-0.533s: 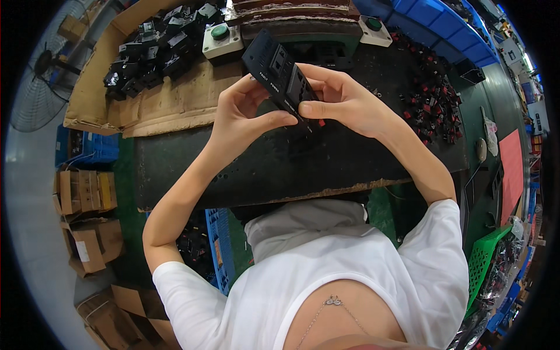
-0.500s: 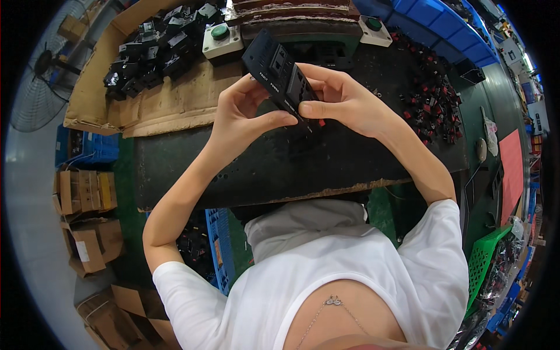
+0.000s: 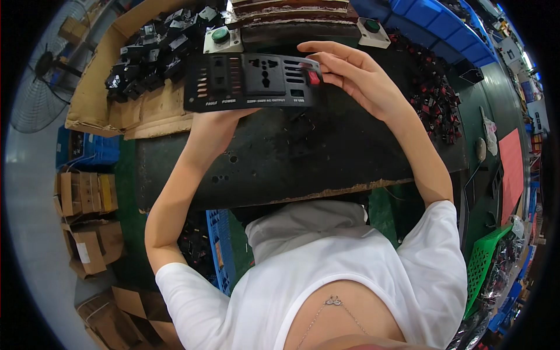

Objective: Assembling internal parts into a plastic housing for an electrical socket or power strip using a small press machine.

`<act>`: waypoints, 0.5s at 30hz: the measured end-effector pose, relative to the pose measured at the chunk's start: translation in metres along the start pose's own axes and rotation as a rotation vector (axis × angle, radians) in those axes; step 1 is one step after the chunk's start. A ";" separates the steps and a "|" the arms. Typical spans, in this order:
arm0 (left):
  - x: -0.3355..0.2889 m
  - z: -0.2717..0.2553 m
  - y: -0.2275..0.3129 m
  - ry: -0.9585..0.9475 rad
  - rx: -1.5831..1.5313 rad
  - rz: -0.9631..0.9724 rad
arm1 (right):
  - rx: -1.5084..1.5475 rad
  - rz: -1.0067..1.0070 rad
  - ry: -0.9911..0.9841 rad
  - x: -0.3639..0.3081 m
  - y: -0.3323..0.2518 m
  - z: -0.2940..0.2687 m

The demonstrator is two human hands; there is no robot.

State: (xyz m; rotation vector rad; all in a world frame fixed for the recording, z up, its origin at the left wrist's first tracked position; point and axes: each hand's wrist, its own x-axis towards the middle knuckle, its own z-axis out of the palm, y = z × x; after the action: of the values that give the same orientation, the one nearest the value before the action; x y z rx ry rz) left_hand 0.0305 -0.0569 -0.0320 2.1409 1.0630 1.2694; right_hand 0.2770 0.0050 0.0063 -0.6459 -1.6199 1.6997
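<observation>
My left hand (image 3: 219, 125) holds a black faceplate (image 3: 264, 81) above the table; its fingers are hidden behind the plate. The plate's slightly curved front shows a universal socket, rows of vent slots, several small openings and pale printing. A red rocker switch (image 3: 314, 77) sits at its right end. Beside that end is my right hand (image 3: 356, 73), its fingers partly stretched and apart, fingertips at or close to the plate's edge by the switch. Whether they press on it I cannot tell.
A cardboard box (image 3: 96, 99) of black parts stands at the far left. Two green push buttons on white boxes (image 3: 373, 36) flank a machine at the back. A pile of small red-and-black parts (image 3: 434, 111) lies on the right of the dark table (image 3: 280, 169), near a blue bin (image 3: 449, 29).
The plate has swung from steeply tilted to nearly level, its front now facing me, and moved left. My left hand has gone beneath it; my right hand has shifted up and right, its fingers loosened.
</observation>
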 end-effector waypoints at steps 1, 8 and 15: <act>-0.002 -0.002 -0.002 0.015 0.025 0.003 | 0.001 0.002 0.011 0.001 0.004 -0.006; -0.010 -0.023 0.005 0.153 -0.637 -0.122 | -0.738 -0.390 0.232 0.011 0.017 -0.021; 0.014 -0.030 0.044 0.273 -0.742 0.123 | -1.205 -0.498 0.268 0.012 0.023 -0.024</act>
State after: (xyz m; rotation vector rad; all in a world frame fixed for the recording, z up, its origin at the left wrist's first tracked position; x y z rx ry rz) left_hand 0.0252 -0.0728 0.0203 1.5073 0.4307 1.7098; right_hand 0.2843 0.0300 -0.0180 -0.8401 -2.2446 0.1431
